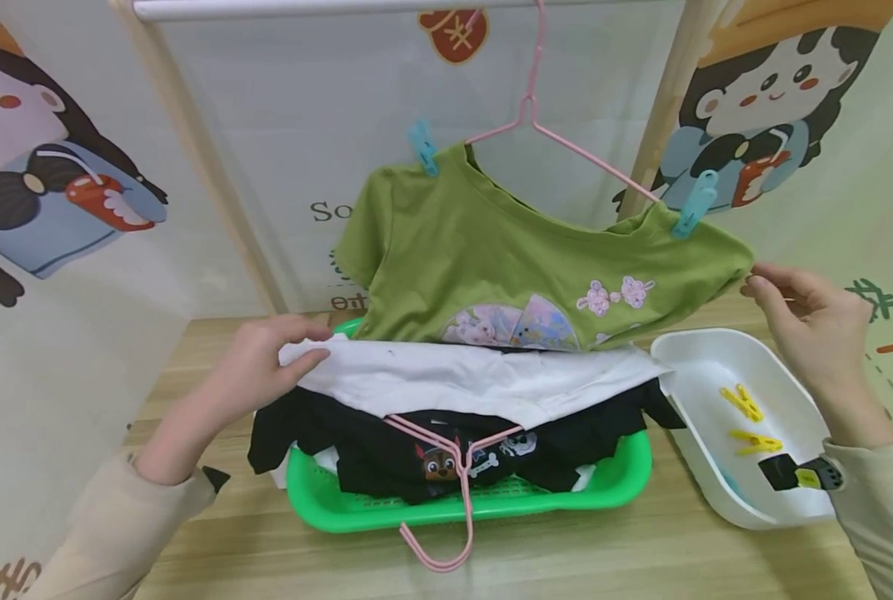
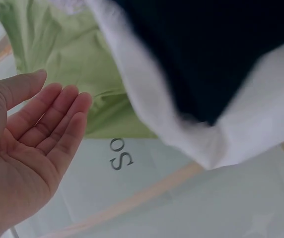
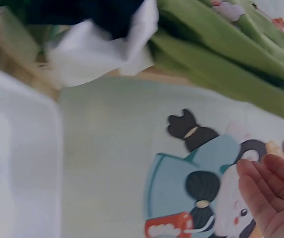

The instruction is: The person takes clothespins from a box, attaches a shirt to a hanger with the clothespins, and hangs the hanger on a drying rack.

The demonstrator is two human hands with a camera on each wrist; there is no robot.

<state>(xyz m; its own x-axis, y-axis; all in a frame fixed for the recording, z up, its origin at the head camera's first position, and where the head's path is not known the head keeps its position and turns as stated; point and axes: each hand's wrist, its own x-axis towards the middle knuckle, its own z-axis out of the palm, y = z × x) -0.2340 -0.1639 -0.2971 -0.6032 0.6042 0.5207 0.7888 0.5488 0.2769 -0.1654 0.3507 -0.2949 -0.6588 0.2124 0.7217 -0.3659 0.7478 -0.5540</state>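
- Bkgd: pale sheet (image 1: 296, 108) w/ cartoon prints, L & R.
- Wood-look worktop (image 1: 222, 550) under everything.
- Rack: white rod (image 1: 304, 10) across top, light wood posts either side.
- Green shirt (image 1: 491, 242): hung up over rear of basket, neckline tilted down toward R; pink patches on front, lower part hidden behind white cloth.
- Green basket (image 1: 619, 475): mid worktop, heaped w/ clothes.
- Black shirt (image 1: 386, 454): in/over basket, sleeves spread past rim, pup print on front.
- White cloth (image 1: 446, 375): strip across black shirt, just in front of green one; can't tell if separate from the black shirt or part of it.
- White tray (image 1: 784, 408): on worktop, R of basket.
- Upper pink hanger (image 1: 531, 100): carries green shirt; hook runs up past rod, top cut off.
- Lower pink hanger (image 1: 463, 492): on black shirt, arms run under white cloth, hook out over basket's front rim.
- L hand (image 1: 266, 358): at L end of white cloth; fingers near-straight, thumb apart, no grip. Contact w/ cloth unclear.
- R hand (image 1: 814, 325): at R sleeve end of green shirt; fingers relaxed, gap to thumb in wrist view, no grip. Can't tell if touching.
- Blue pegs (image 1: 694, 204): 2, one per shoulder of green shirt.
- Yellow pegs (image 1: 745, 404): 2, in tray, apart.
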